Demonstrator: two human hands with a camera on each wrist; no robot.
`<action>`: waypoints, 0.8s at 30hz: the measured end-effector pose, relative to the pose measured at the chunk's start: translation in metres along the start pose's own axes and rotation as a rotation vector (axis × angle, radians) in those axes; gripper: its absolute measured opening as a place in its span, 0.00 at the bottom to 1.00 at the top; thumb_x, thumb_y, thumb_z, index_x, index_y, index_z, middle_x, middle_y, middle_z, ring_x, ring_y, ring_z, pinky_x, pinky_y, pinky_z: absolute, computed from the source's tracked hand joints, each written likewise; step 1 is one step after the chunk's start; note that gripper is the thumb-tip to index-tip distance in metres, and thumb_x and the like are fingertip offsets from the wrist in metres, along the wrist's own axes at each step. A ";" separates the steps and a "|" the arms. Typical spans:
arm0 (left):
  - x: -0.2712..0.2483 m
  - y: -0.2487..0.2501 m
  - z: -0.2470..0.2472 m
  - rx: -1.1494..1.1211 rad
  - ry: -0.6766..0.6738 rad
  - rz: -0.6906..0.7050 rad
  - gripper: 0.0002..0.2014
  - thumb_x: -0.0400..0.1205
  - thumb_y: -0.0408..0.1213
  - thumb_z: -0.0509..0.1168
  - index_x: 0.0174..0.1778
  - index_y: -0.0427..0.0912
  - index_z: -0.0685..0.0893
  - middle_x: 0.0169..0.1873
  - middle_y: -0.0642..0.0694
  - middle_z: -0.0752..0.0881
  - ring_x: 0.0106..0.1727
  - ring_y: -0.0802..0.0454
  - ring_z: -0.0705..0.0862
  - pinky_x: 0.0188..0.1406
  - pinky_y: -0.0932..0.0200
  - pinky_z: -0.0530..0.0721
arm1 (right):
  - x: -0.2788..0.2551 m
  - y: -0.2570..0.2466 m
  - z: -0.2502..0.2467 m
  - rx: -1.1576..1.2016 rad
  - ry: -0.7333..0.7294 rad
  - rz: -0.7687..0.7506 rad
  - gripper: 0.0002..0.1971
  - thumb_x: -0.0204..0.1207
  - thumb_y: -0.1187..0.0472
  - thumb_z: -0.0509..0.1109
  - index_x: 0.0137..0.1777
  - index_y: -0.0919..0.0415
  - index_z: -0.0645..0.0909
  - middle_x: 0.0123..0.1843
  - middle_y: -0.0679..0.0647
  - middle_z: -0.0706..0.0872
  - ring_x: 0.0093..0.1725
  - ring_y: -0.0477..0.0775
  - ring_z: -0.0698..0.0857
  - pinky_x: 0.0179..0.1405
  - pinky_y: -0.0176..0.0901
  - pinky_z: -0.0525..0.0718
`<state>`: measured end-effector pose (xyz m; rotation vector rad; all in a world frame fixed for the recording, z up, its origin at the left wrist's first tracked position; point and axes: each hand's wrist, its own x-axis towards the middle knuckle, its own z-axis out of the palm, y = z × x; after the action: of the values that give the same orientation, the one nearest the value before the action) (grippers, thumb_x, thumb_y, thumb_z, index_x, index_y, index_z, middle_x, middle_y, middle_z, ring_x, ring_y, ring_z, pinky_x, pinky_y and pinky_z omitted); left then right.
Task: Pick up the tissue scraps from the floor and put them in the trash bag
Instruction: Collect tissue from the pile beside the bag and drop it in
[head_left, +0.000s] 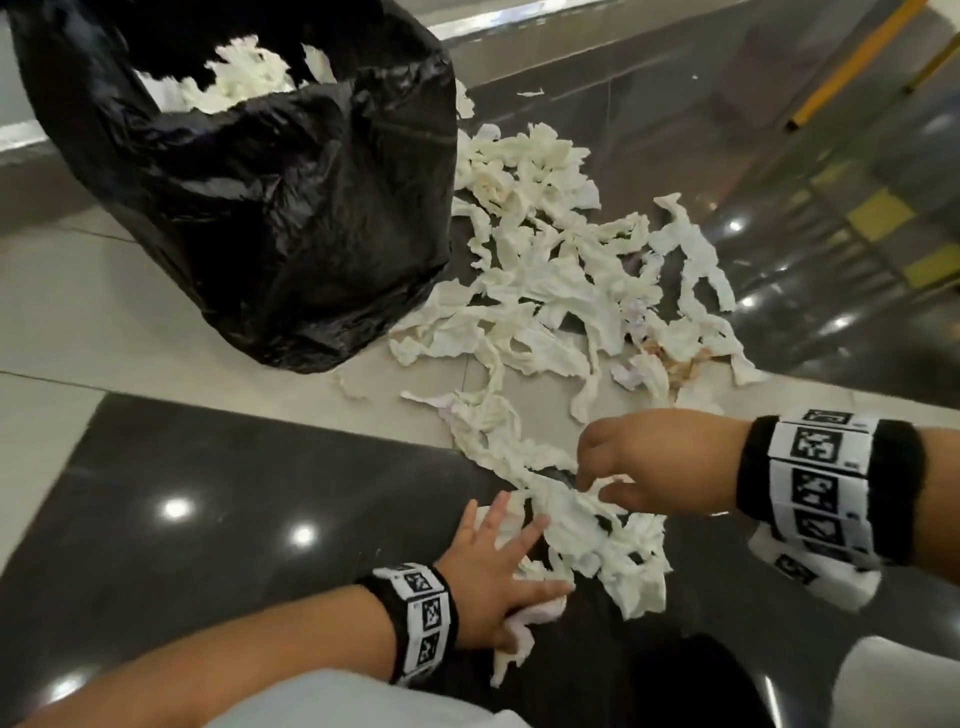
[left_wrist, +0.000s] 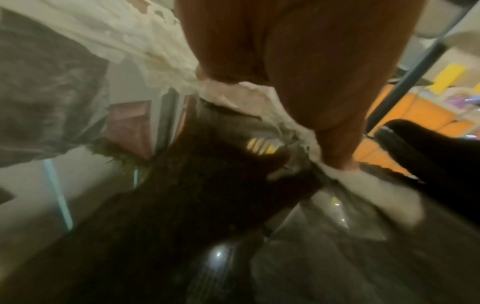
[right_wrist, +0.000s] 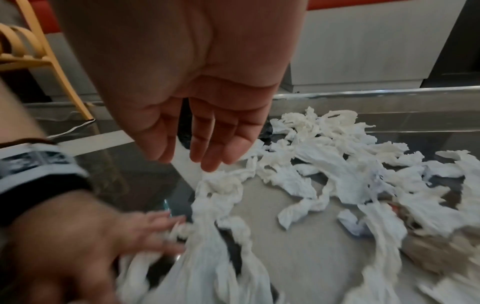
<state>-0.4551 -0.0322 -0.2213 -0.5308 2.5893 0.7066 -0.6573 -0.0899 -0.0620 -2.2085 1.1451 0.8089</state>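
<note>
Gathering is partly done: some scraps already sit inside the bag, which stands open ahead and to the left of both hands, but most of the tissue is on the floor, a loose pile beyond the hands and just right of the bag. A long twisted strip runs from that pile back between the hands, its long axis pointing from the bag side toward the person. The left hand lies spread, fingers straight, pressing the strip's near end to the floor. The right hand hovers over the strip, fingers loosely hanging down, fingertips at the tissue; no firm pinch shows.
</note>
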 end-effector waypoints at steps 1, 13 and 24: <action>0.003 -0.004 0.000 0.028 -0.014 -0.028 0.31 0.78 0.56 0.62 0.75 0.68 0.55 0.82 0.41 0.38 0.77 0.25 0.29 0.68 0.22 0.28 | -0.005 -0.001 0.010 -0.007 -0.054 -0.006 0.15 0.82 0.51 0.58 0.66 0.44 0.77 0.70 0.43 0.73 0.63 0.50 0.80 0.60 0.46 0.80; -0.062 -0.059 -0.036 -0.258 0.232 -0.385 0.13 0.78 0.32 0.58 0.58 0.45 0.72 0.51 0.41 0.82 0.53 0.40 0.81 0.47 0.51 0.75 | 0.004 0.035 0.070 -0.336 -0.255 -0.153 0.36 0.78 0.67 0.62 0.77 0.32 0.54 0.85 0.55 0.46 0.72 0.67 0.69 0.63 0.58 0.77; -0.099 -0.054 -0.047 -0.327 0.315 -0.579 0.11 0.78 0.39 0.59 0.57 0.49 0.74 0.56 0.49 0.76 0.49 0.45 0.81 0.46 0.49 0.80 | 0.076 0.014 0.083 -0.416 -0.185 -0.298 0.17 0.78 0.66 0.63 0.66 0.62 0.72 0.65 0.65 0.73 0.57 0.70 0.78 0.53 0.62 0.82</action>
<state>-0.3599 -0.0764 -0.1595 -1.5224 2.3886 0.8872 -0.6553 -0.0818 -0.1749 -2.4885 0.5755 1.1699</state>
